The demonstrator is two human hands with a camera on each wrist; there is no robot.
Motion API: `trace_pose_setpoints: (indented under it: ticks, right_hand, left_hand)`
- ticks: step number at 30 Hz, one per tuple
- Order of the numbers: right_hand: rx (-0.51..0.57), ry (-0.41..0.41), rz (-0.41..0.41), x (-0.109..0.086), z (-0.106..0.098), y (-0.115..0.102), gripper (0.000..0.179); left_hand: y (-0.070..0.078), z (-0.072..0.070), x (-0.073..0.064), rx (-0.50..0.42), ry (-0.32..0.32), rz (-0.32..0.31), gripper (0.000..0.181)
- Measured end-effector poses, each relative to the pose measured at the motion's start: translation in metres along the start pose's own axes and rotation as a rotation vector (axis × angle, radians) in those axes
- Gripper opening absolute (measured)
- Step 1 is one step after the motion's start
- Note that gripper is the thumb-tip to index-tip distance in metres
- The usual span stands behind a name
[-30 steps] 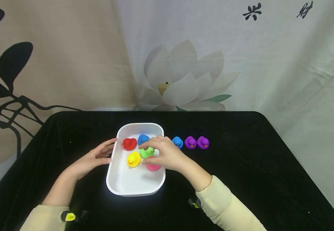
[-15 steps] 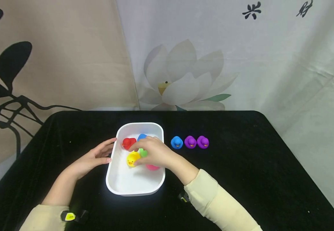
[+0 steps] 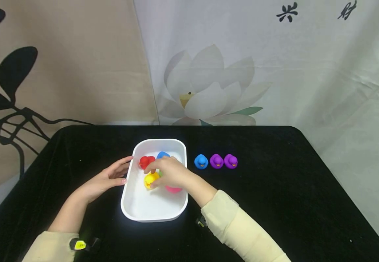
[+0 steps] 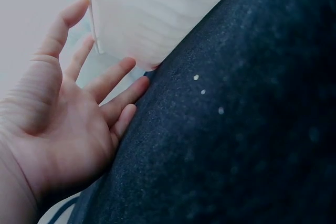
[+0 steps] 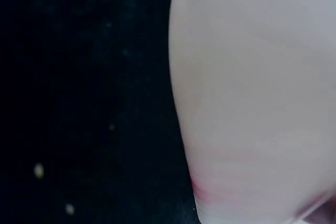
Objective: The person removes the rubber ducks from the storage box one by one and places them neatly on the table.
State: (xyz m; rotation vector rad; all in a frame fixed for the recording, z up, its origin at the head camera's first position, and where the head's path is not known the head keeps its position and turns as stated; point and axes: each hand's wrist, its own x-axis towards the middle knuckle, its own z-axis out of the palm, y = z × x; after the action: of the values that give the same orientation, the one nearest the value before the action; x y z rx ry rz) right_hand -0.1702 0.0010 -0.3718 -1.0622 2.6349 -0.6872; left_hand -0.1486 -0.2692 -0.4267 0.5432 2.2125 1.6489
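A white tray stands on the black-covered table, holding several rubber ducks. My right hand is over it, bent fingers and thumb spaced around the yellow rubber duck; whether they touch it I cannot tell. Partly covered by this hand are a red duck, a blue duck, a green duck and a pink duck. Against the tray's left wall are the loosely spread fingertips of my left hand, whose palm shows in the left wrist view. The right wrist view gives mostly a pale tray wall.
Right of the tray, a blue duck and two purple ducks, one nearer and one farther, stand in a row. Behind the table hangs a printed curtain.
My right hand has moved left within the tray, from over the green and pink ducks to the yellow one. My left hand stays at the wall, and the ducks show no clear movement.
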Motion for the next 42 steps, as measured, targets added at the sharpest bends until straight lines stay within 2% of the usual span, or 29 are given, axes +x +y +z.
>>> trace_pose_setpoints:
  ticks: [9,25,30,42]
  right_hand:
    - [-0.012,-0.008,0.04,0.0019,0.0037,-0.0001,0.047]
    - [-0.034,0.001,0.033,0.0023,0.0044,-0.0004,0.043]
    - [-0.012,0.007,0.032,0.0026,0.0048,0.0009,0.042]
    - [0.106,0.064,-0.034,-0.0037,-0.0035,0.0007,0.041]
  left_hand:
    - [0.0036,0.0011,0.0001,-0.001,0.001,-0.005,0.073]
    - [0.0034,0.0008,0.0002,0.012,0.008,-0.015,0.073]
    - [0.0034,0.0006,-0.0006,0.005,0.004,-0.011,0.073]
    - [0.0039,0.0,-0.001,0.008,0.0,-0.004,0.072]
